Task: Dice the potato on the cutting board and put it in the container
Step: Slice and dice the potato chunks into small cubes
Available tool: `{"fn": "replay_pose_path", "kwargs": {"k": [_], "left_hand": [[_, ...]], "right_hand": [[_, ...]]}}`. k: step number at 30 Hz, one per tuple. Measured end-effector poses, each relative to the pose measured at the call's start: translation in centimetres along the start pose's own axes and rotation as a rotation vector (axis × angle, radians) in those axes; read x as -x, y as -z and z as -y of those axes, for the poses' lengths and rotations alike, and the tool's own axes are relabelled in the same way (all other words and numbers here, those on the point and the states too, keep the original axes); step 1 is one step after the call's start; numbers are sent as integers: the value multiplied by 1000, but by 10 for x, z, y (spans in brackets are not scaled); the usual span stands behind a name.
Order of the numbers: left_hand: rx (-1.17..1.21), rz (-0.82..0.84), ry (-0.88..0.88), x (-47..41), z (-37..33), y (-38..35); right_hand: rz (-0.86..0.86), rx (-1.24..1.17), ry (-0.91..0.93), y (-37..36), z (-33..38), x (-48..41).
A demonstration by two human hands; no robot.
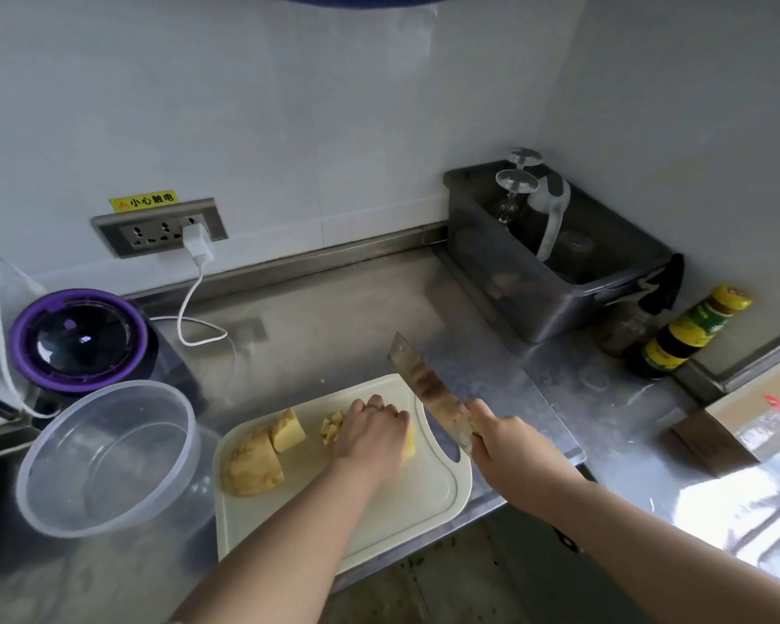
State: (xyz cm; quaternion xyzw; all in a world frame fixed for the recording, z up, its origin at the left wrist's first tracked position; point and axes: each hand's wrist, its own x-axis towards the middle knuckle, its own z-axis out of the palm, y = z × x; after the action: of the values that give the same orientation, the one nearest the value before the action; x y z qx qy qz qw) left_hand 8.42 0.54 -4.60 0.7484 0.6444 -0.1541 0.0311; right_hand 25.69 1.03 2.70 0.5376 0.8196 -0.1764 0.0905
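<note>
We are looking down at a shiny metal counter (334, 317) that is running along the wall. A pale cutting board (401, 502) is lying on it near the front edge. A round, clear container (50, 448) is sitting just beside the board, on its left. Behind the container, a dark pot with a purple lid (78, 340) is standing. A white cable (185, 317) is curling over the counter next to it. In the far right corner, a big metal tub (514, 286) is resting. Near the tub, we are seeing a dark spray bottle (636, 317) and a sauce bottle (690, 333) with a yellow cap, standing close together.
</note>
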Motion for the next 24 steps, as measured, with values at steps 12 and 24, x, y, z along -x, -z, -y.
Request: {"fn": "replay_pose_path", "kwargs": {"k": [12, 24], "left_hand": [[218, -18, 9, 0, 4, -11], [540, -112, 115, 4, 8, -1]], "right_hand": [[35, -27, 4, -2, -1, -4], [12, -28, 15, 2, 2, -4]]}}
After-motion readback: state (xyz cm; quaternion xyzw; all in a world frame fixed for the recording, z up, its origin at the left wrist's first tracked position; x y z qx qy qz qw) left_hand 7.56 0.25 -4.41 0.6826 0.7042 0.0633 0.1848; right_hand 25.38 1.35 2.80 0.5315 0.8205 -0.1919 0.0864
